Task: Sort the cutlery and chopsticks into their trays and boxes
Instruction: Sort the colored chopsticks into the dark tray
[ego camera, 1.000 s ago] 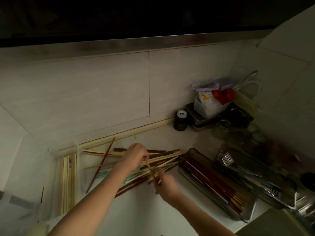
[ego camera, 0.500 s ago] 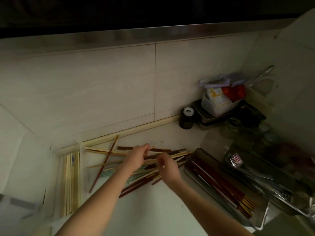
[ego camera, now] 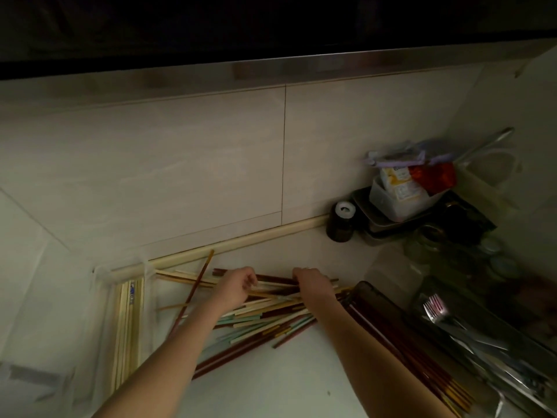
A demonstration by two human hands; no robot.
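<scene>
both hands are working in the loose pile of chopsticks (ego camera: pixel 265 312) lying on the counter (ego camera: pixel 286 381) near its back edge, between the clear box of pale chopsticks (ego camera: pixel 128 321) at the left edge and the dark tray of red-brown chopsticks (ego camera: pixel 401 345) toward the right. the sticks in the pile are mostly lying with their long axes running left to right, slightly fanned, so they are crossing under both sets of fingers rather than pointing at them. the left hand (ego camera: pixel 235 286) is resting on the pile's back left part with its fingers curled, seemingly pinching one or two pale sticks, though the dim light is making that hard to confirm. the right hand (ego camera: pixel 310 283) is lying just to its right, fingers bent down over dark sticks at the pile's back; whether it is gripping one i cannot tell. the right hand is nearer the dark tray, the left nearer the clear box, which is probably deciding who carries what. compared with half a second ago, the hands are sitting further apart and the right hand is reaching further back.
</scene>
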